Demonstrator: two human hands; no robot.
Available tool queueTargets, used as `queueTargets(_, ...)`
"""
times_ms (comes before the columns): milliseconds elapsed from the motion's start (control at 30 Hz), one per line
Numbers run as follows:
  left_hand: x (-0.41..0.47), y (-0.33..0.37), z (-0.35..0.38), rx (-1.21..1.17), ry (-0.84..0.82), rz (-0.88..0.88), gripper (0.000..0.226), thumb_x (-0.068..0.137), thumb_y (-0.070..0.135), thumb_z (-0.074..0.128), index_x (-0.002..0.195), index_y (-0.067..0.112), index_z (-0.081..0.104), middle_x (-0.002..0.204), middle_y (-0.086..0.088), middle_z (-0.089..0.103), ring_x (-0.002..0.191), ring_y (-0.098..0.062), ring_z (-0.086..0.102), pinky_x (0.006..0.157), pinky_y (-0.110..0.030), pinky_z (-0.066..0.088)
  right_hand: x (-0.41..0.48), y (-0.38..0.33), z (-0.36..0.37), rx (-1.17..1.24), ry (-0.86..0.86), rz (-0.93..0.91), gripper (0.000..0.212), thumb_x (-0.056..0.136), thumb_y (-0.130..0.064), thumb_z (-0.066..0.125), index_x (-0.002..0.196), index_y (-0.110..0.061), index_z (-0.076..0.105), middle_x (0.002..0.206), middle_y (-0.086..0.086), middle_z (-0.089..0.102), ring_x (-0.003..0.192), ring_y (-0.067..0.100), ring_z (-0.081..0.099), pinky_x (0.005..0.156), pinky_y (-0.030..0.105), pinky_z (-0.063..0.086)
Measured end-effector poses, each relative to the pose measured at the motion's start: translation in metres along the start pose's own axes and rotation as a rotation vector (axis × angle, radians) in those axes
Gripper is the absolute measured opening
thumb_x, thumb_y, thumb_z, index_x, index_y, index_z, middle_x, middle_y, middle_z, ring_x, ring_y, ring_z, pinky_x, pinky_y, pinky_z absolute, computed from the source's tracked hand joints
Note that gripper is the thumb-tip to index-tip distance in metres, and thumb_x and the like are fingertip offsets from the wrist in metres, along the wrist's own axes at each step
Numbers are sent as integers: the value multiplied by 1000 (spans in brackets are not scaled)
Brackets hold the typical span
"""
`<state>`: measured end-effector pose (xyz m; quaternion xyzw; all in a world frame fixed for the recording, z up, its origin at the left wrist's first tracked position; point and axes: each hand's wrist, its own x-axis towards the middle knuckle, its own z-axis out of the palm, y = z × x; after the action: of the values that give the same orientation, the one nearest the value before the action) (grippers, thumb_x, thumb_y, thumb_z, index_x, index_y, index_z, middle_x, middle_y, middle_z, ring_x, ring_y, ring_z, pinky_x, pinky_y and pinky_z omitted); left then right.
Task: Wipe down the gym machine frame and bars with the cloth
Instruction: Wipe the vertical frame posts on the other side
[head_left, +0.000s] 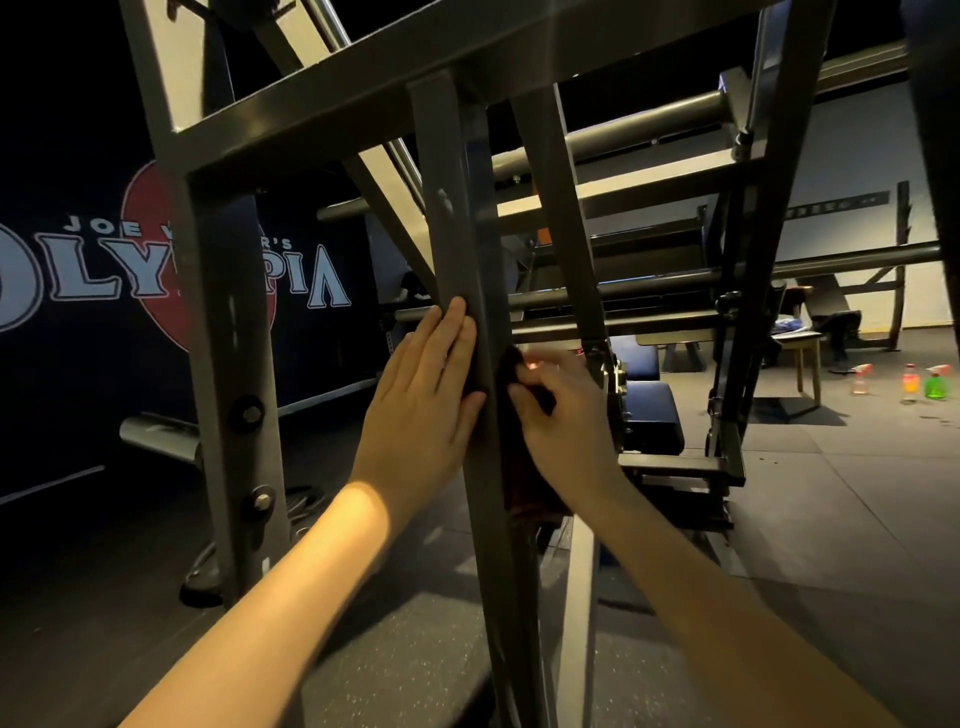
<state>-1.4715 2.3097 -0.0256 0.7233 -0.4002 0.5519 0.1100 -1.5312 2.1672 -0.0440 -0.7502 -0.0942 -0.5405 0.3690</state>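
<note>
A grey steel gym machine frame (291, 119) fills the view, with a slanted square upright bar (457, 218) in the middle. My left hand (421, 395) lies flat with straight fingers against the left face of that bar. A dark cloth (524, 452) hangs along the bar's right side. My right hand (561, 415) pinches the cloth near its top with curled fingers, pressing it to the bar. The cloth's lower end trails down behind my right wrist.
Round horizontal bars (649, 296) cross behind the upright. A bolted post (244, 389) stands to the left, before a dark wall banner (78, 270). Black pads (649, 410) sit low behind. Three spray bottles (909, 382) stand on the floor at right, near a bench (795, 343).
</note>
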Motion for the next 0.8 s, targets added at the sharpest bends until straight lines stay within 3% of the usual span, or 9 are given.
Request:
queueTargets(133, 0, -2, 0, 5, 13, 12, 60, 96, 31, 37, 149, 6, 28, 157, -12, 27, 145, -27, 21, 116, -44, 20, 50, -27, 0, 18, 106, -133, 17, 92, -3, 58, 108, -2, 65, 123, 6, 58, 111, 5, 51, 101, 15, 39)
queueTargets(233, 0, 0, 0, 3, 6, -9, 60, 95, 29, 38, 149, 6, 28, 157, -13, 27, 145, -26, 20, 116, -45, 19, 1, -8, 11, 58, 118, -35, 18, 91, -4, 60, 107, -12, 64, 120, 1, 60, 116, 11, 54, 104, 34, 43)
queueTargets(333, 1, 4, -3, -8, -6, -17, 62, 92, 25, 47, 148, 4, 29, 155, -15, 30, 144, -28, 23, 114, -47, 20, -51, 11, 11, 105, 56, 98, 23, 91, -4, 61, 101, -25, 60, 112, -14, 56, 107, -7, 52, 102, 25, 44)
queueTargets(400, 2, 3, -5, 2, -19, -8, 61, 93, 28, 44, 148, 4, 28, 156, -15, 30, 144, -29, 24, 114, -47, 19, -38, 8, 7, 81, 26, 94, 21, 90, -2, 61, 100, -21, 63, 112, -7, 59, 99, -16, 49, 96, 7, 39)
queueTargets(467, 2, 0, -5, 22, -31, 1, 61, 94, 31, 38, 148, 5, 28, 156, -14, 29, 144, -29, 23, 115, -46, 20, -3, -5, 3, 40, 53, 13, 18, 90, 0, 61, 103, -10, 66, 114, 3, 61, 97, -14, 49, 92, 1, 33)
queueTargets(600, 1, -1, -4, 24, -16, 7, 61, 93, 31, 38, 148, 7, 28, 156, -13, 29, 144, -27, 23, 115, -45, 20, 29, -14, 10, 67, 166, -94, 18, 91, -2, 60, 108, -7, 64, 113, 2, 62, 106, 2, 54, 97, 9, 37)
queueTargets(700, 0, 1, -2, 22, -6, -7, 61, 94, 29, 41, 149, 6, 27, 157, -12, 28, 144, -27, 22, 115, -45, 18, -25, 9, 16, 131, 140, 24, 22, 91, -1, 60, 105, -18, 61, 108, -9, 61, 104, -3, 56, 92, 11, 43)
queueTargets(800, 0, 4, -2, 3, -6, -23, 65, 91, 25, 48, 149, 6, 27, 157, -12, 28, 145, -27, 21, 115, -46, 17, -70, 31, 16, 134, 75, 138, 18, 90, 0, 62, 96, -16, 63, 95, -11, 62, 95, -2, 60, 87, 19, 49)
